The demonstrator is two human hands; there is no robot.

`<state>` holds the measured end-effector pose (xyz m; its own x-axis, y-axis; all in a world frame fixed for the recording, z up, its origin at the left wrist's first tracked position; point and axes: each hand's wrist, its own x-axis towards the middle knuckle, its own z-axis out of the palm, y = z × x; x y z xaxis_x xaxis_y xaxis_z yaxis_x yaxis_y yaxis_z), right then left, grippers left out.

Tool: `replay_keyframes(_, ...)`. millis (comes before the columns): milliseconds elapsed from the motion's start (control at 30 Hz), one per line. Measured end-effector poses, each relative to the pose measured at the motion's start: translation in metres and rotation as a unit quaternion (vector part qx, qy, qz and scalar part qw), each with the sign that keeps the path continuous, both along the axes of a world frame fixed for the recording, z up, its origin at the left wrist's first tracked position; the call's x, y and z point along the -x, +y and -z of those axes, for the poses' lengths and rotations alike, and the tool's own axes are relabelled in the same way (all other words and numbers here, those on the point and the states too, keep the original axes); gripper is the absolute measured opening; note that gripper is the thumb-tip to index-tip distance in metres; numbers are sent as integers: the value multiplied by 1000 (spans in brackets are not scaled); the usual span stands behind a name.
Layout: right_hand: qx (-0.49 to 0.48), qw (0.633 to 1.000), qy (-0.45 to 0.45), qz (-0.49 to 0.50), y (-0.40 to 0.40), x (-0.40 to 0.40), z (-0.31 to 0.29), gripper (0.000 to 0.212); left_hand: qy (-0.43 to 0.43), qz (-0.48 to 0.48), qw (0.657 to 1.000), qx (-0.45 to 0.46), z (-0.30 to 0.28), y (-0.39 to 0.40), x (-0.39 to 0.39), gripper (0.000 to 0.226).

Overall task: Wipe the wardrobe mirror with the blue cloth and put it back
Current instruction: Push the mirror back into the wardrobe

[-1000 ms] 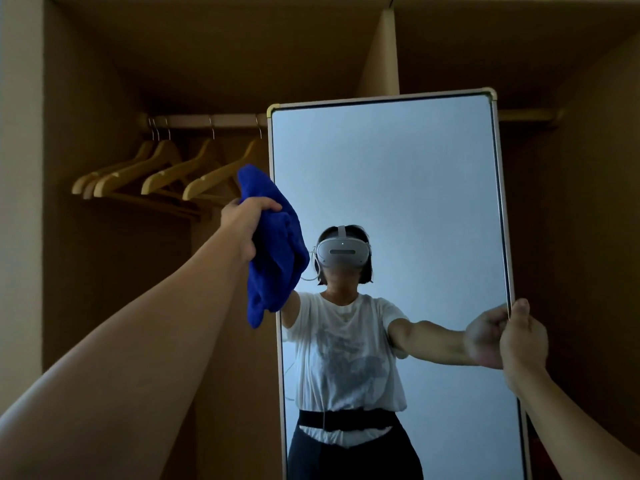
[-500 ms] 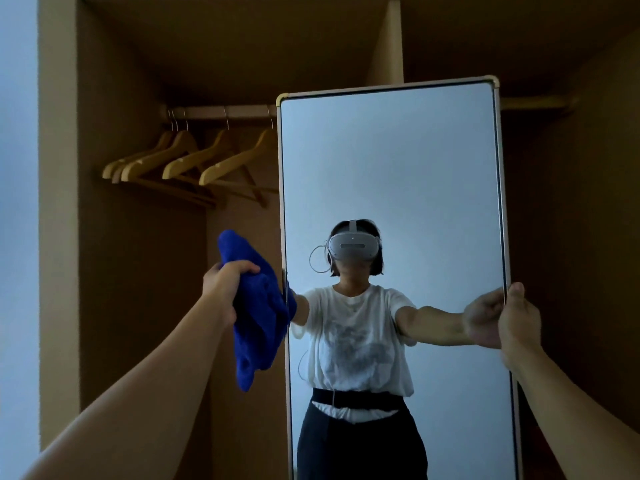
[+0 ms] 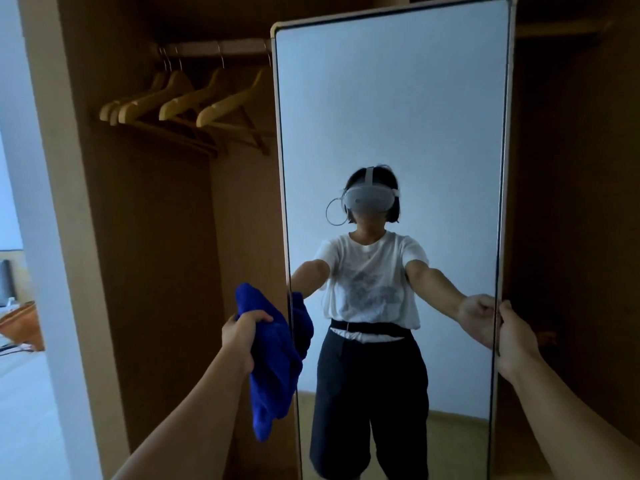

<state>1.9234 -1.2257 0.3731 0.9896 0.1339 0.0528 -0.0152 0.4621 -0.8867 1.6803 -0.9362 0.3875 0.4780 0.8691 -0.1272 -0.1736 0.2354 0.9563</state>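
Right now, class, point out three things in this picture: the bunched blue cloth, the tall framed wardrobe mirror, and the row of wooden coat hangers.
Bunched blue cloth [image 3: 273, 365]: head view, on its hanging folds.
Tall framed wardrobe mirror [image 3: 391, 109]: head view, on the upper glass.
Wooden coat hangers [image 3: 227, 107]: head view, on the nearest hanger's shoulder.

The tall rectangular glass mirror [image 3: 391, 116] is smooth and glossy; the bunched blue cloth [image 3: 273, 368] looks soft and fuzzy; the pale wooden hangers [image 3: 194, 102] and matt brown wooden wardrobe [image 3: 156, 237].
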Motion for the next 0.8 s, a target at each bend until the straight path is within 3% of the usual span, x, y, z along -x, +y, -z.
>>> replay_keyframes(100, 10, 1000, 10, -9, -1, -2, 5, 55, 15, -3, 1000, 16, 22, -8, 4, 75)
replay_keyframes(233, 52, 994, 70, 60, 1, 5, 8, 57, 24, -5, 999, 22, 40, -24, 5, 73)
replay_keyframes(433, 27, 998, 47, 39, -6, 16, 12, 31, 48, -16, 998, 44, 68, -44, 10, 80)
replay_keyframes(600, 10, 1000, 13, 17, -12, 36, 19, 27, 79, -28, 995, 49, 95, -66, 21, 81)
replay_keyframes(700, 21, 1000, -1, 13, -14, 49, 24, 48, 93, -33, 993, 63, 108, -86, 25, 79)
replay_keyframes(800, 23, 1000, -16, -4, -17, 60, 24, 28, 96, -31, 992, 73, 115, -103, 28, 78)
